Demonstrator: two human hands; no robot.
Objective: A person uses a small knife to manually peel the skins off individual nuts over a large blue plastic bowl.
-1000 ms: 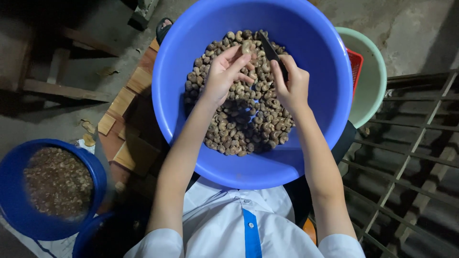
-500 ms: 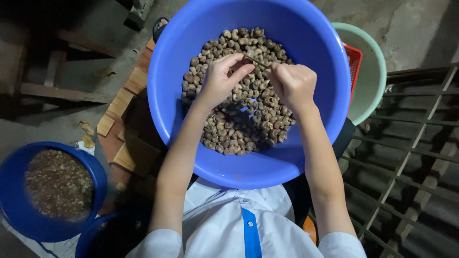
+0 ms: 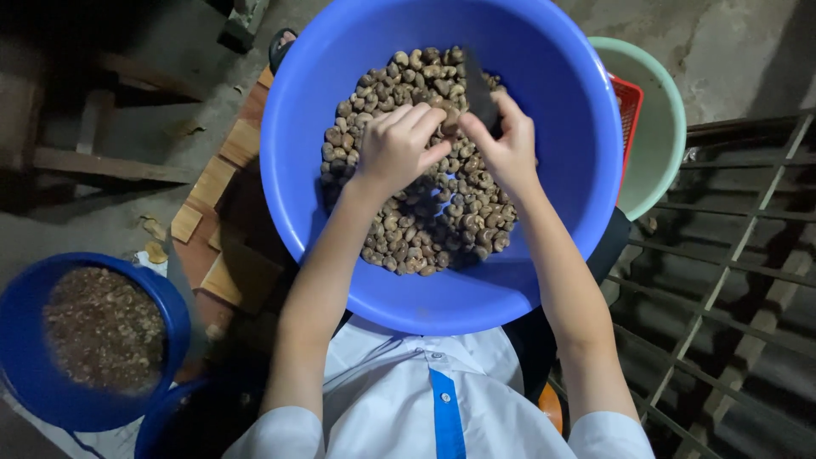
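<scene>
A big blue basin [image 3: 552, 212] rests on my lap, holding a heap of brown cashew nuts [image 3: 425, 212]. Above the heap, my left hand [image 3: 398, 146] pinches one nut [image 3: 450, 118] between thumb and fingers. My right hand [image 3: 507, 149] grips a small dark knife [image 3: 480, 100], its blade standing against that nut. Both hands meet over the far half of the heap.
A smaller blue bucket [image 3: 25, 374] full of fine brown husks stands at the lower left. Wooden blocks [image 3: 223, 183] lie left of the basin. A pale green bowl [image 3: 659, 127] with a red basket [image 3: 630, 106] sits at the right, beside a metal grate [image 3: 731, 280].
The knife blade has swung from lying flat between my hands to standing upright again. My left hand has curled tighter around the nut, and both hands shifted slightly upward over the heap.
</scene>
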